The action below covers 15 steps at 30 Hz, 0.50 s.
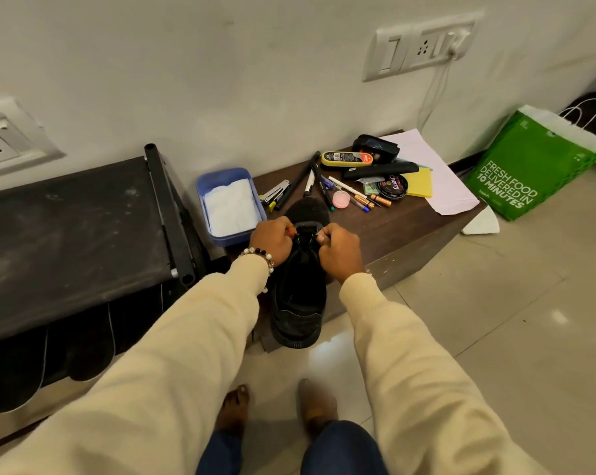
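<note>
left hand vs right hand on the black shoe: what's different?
The left hand has a bead bracelet at its wrist; the right hand shows none. The left hand works on the blue tub side of the black shoe, the right hand on the side toward the pens. Shared: both have fingers curled, pinching at the shoe's lacing, and both wear cream sleeves down to the wrist.

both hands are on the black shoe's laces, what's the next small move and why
Probably pull the laces outward evenly to take up slack: the left hand and right hand each pinch them on either side of the black shoe, near its toe end, and the shoe lies on the brown table.
</note>
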Each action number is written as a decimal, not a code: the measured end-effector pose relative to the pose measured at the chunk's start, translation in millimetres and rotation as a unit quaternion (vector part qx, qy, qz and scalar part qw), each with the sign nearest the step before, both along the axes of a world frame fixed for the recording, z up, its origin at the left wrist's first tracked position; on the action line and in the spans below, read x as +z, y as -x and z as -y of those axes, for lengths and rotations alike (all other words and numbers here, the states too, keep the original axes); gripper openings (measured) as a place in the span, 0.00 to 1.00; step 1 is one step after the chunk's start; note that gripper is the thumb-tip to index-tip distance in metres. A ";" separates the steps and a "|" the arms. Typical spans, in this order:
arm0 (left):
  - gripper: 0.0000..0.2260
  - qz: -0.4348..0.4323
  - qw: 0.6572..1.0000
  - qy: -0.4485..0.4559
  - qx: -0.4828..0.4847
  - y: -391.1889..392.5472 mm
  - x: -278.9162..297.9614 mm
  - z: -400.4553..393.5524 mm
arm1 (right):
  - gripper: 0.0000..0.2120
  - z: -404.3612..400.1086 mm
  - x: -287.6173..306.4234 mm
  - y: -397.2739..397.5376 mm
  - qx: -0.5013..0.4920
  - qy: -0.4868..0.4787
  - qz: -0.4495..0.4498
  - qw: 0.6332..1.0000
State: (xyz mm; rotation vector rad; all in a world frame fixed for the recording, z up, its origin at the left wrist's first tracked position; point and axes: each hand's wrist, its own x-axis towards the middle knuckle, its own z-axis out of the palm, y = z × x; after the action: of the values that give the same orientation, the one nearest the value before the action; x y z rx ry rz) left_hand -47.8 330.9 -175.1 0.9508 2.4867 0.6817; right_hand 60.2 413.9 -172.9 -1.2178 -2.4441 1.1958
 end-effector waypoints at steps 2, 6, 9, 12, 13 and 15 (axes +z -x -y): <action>0.10 0.026 1.000 0.002 0.015 0.2 -0.1 0.7 | 0.07 0.9 -0.5 -1.1 -0.017 0.022 -0.012 1.000; 0.08 0.076 0.996 -0.014 0.050 1.7 0.2 3.0 | 0.05 -0.7 0.8 -5.0 -0.050 0.064 -0.061 0.995; 0.03 0.127 0.985 -0.082 0.083 5.7 4.3 7.0 | 0.09 -4.9 0.2 -15.9 -0.091 0.108 -0.125 0.982; 0.03 0.105 0.984 -0.132 0.062 3.0 11.6 12.0 | 0.09 -3.6 1.6 -23.0 -0.057 0.093 -0.131 0.985; 0.04 0.077 0.989 -0.122 0.035 1.2 12.0 12.4 | 0.08 -2.3 2.2 -22.9 -0.035 0.078 -0.120 0.989; 0.05 0.038 0.995 -0.093 -0.007 -2.6 12.4 13.0 | 0.08 0.5 3.3 -21.1 -0.007 0.059 -0.105 0.993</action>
State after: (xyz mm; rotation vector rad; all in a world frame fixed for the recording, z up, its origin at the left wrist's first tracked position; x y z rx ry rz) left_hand -45.2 317.8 -162.7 0.9883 2.3796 0.9395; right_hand 81.3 413.4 -169.6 -1.0735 -2.2384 1.4054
